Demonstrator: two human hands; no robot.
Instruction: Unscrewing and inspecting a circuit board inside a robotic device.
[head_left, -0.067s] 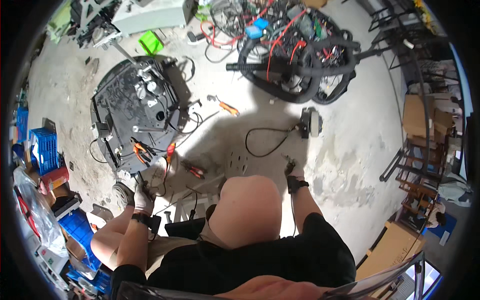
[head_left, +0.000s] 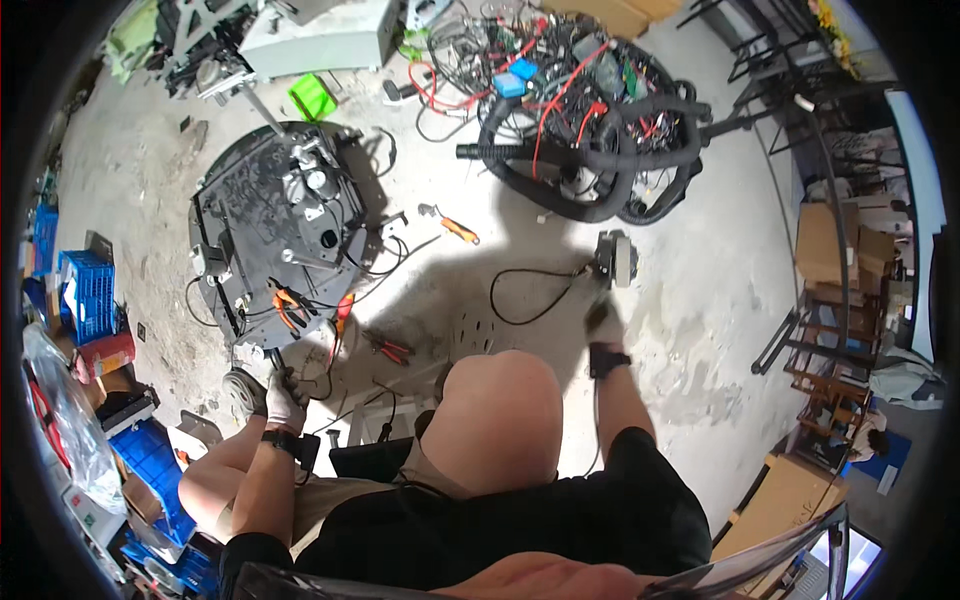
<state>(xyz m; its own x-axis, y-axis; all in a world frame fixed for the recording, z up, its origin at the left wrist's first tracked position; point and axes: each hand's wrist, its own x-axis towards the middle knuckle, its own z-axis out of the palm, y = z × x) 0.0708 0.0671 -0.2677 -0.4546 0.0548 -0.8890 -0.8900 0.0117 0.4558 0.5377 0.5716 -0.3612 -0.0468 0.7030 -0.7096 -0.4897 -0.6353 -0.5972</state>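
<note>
My left hand (head_left: 285,402), in a pale glove with dark fingertips, is closed at the near edge of a round black machine base (head_left: 265,220); what its fingers grip there is too small to make out. A wheel (head_left: 243,391) lies just left of that hand. My right hand (head_left: 604,326), also gloved, is blurred and reaches forward over the floor, its fingers smeared. Just beyond it sits a grey-and-black wheel unit (head_left: 617,260) with a looped black cable (head_left: 497,297). Orange-handled pliers (head_left: 290,306) rest on the base, and red-handled pliers (head_left: 388,348) lie beside it.
Tangled wires and black hoses (head_left: 600,140) are heaped at the far middle. An orange-handled tool (head_left: 459,231) lies on the floor. A bright green box (head_left: 312,97) stands beyond the base. Blue crates (head_left: 88,295) line the left, cardboard boxes (head_left: 790,500) the right.
My right hand has moved forward and slightly right, nearer the wheel unit. My left hand stays at the base's near edge. The whole view has shifted a little.
</note>
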